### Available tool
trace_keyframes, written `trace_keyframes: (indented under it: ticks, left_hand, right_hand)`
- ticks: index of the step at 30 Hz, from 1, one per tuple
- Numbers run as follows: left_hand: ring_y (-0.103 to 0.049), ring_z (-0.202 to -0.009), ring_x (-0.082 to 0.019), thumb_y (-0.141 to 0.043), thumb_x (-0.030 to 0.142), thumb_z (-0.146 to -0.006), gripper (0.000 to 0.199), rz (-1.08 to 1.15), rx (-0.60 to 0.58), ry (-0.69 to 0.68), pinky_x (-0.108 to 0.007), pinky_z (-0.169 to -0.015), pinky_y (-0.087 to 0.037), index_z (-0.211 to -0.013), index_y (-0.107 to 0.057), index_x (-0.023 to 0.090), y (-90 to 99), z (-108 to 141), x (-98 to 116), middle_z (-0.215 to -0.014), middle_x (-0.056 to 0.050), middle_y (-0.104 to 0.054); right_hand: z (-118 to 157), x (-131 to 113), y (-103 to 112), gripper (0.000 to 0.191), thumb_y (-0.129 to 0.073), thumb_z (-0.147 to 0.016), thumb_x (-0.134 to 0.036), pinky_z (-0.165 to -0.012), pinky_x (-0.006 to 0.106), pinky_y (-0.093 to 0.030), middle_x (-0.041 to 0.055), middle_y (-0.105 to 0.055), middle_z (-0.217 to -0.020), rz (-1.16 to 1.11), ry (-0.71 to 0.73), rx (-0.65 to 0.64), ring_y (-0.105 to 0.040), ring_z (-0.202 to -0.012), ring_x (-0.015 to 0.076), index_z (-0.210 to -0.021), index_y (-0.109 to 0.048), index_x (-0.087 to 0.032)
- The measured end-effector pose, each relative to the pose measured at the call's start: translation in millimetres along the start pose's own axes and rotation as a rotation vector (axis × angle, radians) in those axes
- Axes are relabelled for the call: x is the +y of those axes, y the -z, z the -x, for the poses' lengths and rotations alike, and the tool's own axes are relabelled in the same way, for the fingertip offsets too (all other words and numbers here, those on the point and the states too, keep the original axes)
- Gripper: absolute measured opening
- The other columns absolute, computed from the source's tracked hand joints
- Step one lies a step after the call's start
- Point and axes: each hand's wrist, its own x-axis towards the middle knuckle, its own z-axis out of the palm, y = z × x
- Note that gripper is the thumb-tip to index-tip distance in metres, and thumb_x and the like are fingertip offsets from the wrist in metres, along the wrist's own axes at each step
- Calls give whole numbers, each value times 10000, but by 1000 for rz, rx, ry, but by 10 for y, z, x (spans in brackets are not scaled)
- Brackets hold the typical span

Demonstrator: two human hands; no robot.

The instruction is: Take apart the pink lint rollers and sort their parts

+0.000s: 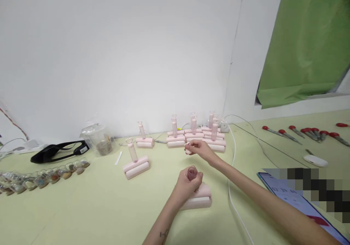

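Observation:
My left hand (pixel 188 182) is wrapped round the clear pink tube of a pink roller device (pixel 201 200), whose open top shows above the fingers. Above and behind it, my right hand (pixel 198 149) pinches a small pale pink piece (pixel 187 148), apart from the tube. A finished-looking pink roller with an upright tube and heart-shaped top (pixel 136 167) stands to the left, and another (pixel 144 142) is behind it. Several more pink rollers (pixel 176 141) with upright tubes are grouped near the wall.
Rows of small clear domed items (pixel 54 177), a black strap (pixel 58 152) and a clear plastic tub (pixel 102 143) lie left. A white cable (pixel 232 197) runs right of my hands. Further right are a phone (pixel 295 205), red-ended tools (pixel 290 135) and a white case (pixel 315 160).

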Motion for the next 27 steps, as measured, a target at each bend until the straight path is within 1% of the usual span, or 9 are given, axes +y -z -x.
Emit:
trace_keyframes:
  ticks: [4,7,10,14,18,20,22,24,27]
  left_hand:
    - [-276,-359,-48,-544,369,-666,311,-6,4,14,-199,-396,-237,-541,-306,212,6,-8,-19,-393,98,-317]
    - [-276,-373,-48,-515,295,-649,249,-44,11,28,-202,-400,-224,-512,-328,202,11,-7,-28,-388,86,-320]
    - [-276,-375,-49,-487,251,-615,198,-77,33,36,-204,-398,-204,-506,-330,199,15,-6,-28,-382,84,-314]
    - [-250,-364,-49,-451,227,-577,117,-86,68,32,-204,-392,-177,-547,-340,206,25,-15,-42,-378,98,-282]
    - [-239,-381,-53,-434,229,-544,128,-85,56,18,-210,-409,-190,-532,-307,217,46,-23,-49,-387,98,-275]
    - [-254,-385,-57,-427,221,-532,138,-106,24,27,-218,-418,-203,-490,-296,216,67,-18,-33,-380,88,-283]
    - [-278,-396,-65,-420,201,-525,156,-142,-1,46,-229,-428,-220,-438,-291,212,96,-5,-10,-372,69,-306]
    - [-320,-420,-79,-425,179,-519,154,-174,-7,71,-236,-438,-249,-423,-307,207,122,15,5,-386,53,-345]
    - [-338,-426,-90,-447,195,-528,98,-182,9,100,-237,-433,-271,-508,-352,210,124,40,-8,-406,60,-357]
  right_hand:
    - [488,-418,-28,287,-530,-781,-462,-673,298,-499,48,-673,-780,-281,-6,90,-636,-769,170,-784,-487,-178]
    - [684,-567,-130,294,-643,-695,-431,-658,300,-494,32,-655,-697,-449,-12,185,-634,-718,178,-702,-480,-187]
    - [719,-588,-207,295,-641,-699,-422,-644,304,-483,14,-614,-652,-380,5,252,-618,-688,178,-654,-455,-198]
    - [686,-579,-188,250,-629,-718,-361,-650,285,-458,-12,-573,-657,-227,56,226,-594,-688,160,-646,-451,-201]
    - [594,-613,-55,181,-622,-704,-254,-673,260,-445,-34,-545,-689,-141,122,81,-568,-719,139,-671,-452,-202]
    - [520,-637,18,86,-574,-703,-154,-734,261,-435,-21,-574,-792,-110,197,-99,-560,-811,141,-726,-505,-199]
    - [453,-650,60,164,-479,-725,-79,-808,261,-412,1,-599,-937,-142,259,-328,-543,-925,141,-799,-572,-193]
    - [417,-646,54,262,-397,-764,-68,-838,253,-401,16,-618,-1000,-220,251,-497,-540,-975,139,-840,-620,-181]
    - [431,-623,-24,304,-364,-800,-106,-791,244,-425,30,-653,-998,-265,135,-522,-573,-940,149,-869,-653,-171]
